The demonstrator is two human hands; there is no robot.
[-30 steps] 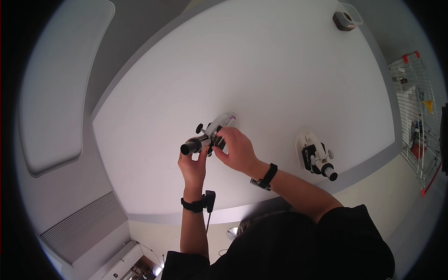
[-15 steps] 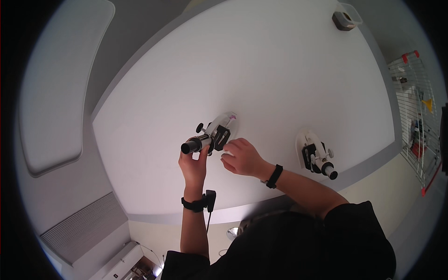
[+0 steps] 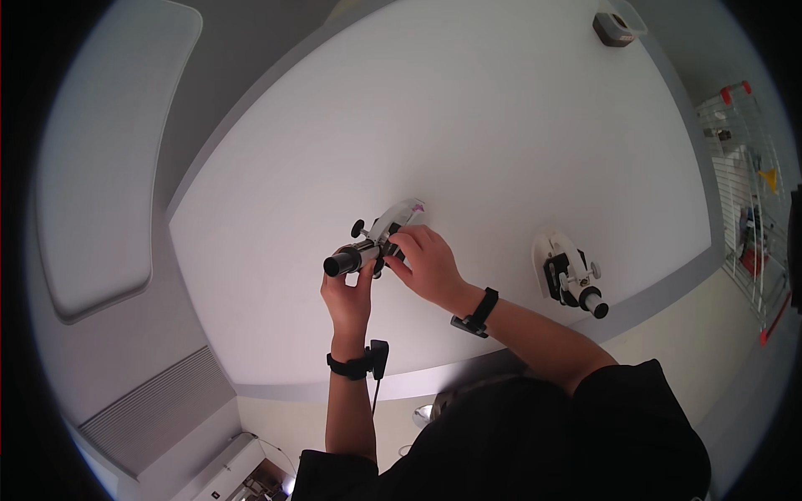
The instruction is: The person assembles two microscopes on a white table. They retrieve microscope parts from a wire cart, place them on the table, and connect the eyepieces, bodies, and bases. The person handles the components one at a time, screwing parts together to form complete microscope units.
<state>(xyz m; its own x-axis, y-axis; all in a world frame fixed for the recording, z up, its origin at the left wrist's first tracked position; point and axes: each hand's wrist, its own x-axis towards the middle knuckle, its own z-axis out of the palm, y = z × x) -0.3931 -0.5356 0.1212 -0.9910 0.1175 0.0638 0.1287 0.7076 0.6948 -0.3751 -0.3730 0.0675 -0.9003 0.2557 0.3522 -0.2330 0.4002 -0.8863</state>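
A white and black microscope stands on the white table, its silver tube and black eyepiece tilted toward me and to the left. My left hand holds the tube from the near side, thumb and fingers around it just below the eyepiece. Over the black stage lies my right hand, fingers bent and thumb apart, gripping the microscope at its middle. The exact part between those fingertips is hidden. A black focus knob sticks out on the far left side. To the right stands a second white microscope, which neither hand touches.
At the table's far right corner sits a clear plastic box beside a small dark container. A wire rack with red corners and several items stands beyond the right edge. A grey-white padded seat lies off to the left.
My right hand has moved left and forward from beside the stage onto the microscope. My left hand keeps its hold on the tube. The view has shifted slightly.
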